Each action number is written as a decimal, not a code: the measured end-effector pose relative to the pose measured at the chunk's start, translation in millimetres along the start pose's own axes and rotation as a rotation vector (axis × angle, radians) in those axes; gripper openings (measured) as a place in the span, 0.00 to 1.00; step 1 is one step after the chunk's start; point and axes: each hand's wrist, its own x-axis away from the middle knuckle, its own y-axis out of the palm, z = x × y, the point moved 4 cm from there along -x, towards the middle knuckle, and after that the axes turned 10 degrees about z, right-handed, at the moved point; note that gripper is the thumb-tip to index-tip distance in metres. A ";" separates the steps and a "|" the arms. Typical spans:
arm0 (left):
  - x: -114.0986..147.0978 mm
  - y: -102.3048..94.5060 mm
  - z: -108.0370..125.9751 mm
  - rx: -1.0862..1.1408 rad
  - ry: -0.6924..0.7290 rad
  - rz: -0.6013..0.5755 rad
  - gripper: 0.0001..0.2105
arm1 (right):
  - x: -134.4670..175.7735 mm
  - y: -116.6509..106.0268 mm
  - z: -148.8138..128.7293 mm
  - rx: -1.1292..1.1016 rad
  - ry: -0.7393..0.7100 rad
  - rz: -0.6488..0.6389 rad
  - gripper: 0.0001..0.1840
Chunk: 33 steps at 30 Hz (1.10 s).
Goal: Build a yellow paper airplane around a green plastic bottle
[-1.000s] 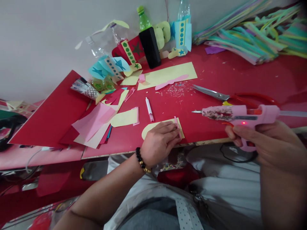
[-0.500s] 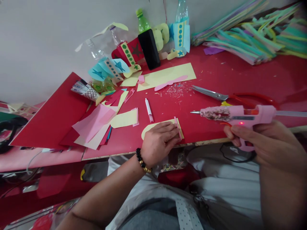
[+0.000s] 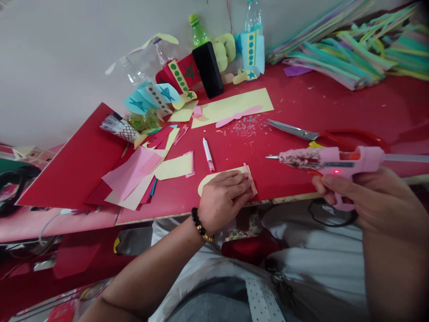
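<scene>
My left hand lies flat over a pale yellow paper piece with one rounded end, at the table's front edge. Its fingertips rest by a narrow pink strip that crosses the paper's right end; part of both is hidden under the fingers. In my right hand is a pink glue gun, its red light lit. The metal nozzle points left, above the table and apart from the paper. A clear glue stick extends from its back. A white pen lies just beyond my left hand.
Red-handled scissors lie behind the glue gun. Decorated plastic bottles and a black phone stand along the wall. Paper pieces and a pen cup are at left, pastel strips at back right.
Almost nothing differs. My left hand stays pressed on the yellow paper, and my right hand keeps the glue gun in nearly the same place; the view shifts very slightly.
</scene>
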 end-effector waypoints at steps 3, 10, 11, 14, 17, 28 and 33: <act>0.4 -0.3 0.2 -0.021 0.001 -0.010 0.12 | 0.1 0.3 0.6 -0.013 0.016 -0.002 0.15; 0.8 0.2 -0.2 -0.035 0.009 -0.036 0.13 | -0.3 1.2 2.0 -0.022 0.027 -0.007 0.14; 0.9 0.3 -0.2 -0.037 0.009 -0.040 0.13 | -0.4 1.2 2.3 -0.021 0.030 -0.007 0.14; 0.9 0.3 0.4 -0.041 0.019 -0.041 0.12 | -0.5 0.7 2.8 -0.024 0.023 -0.007 0.13; 0.5 -0.1 1.3 -0.052 0.032 -0.035 0.12 | -0.2 0.1 3.5 -0.022 0.020 -0.017 0.13; 0.0 1.1 1.4 -0.055 0.039 -0.038 0.12 | -0.4 -0.4 4.0 -0.022 0.034 -0.014 0.14; 0.9 1.2 0.6 -0.043 0.025 -0.039 0.12 | -1.2 -1.0 4.7 -0.008 0.021 -0.024 0.14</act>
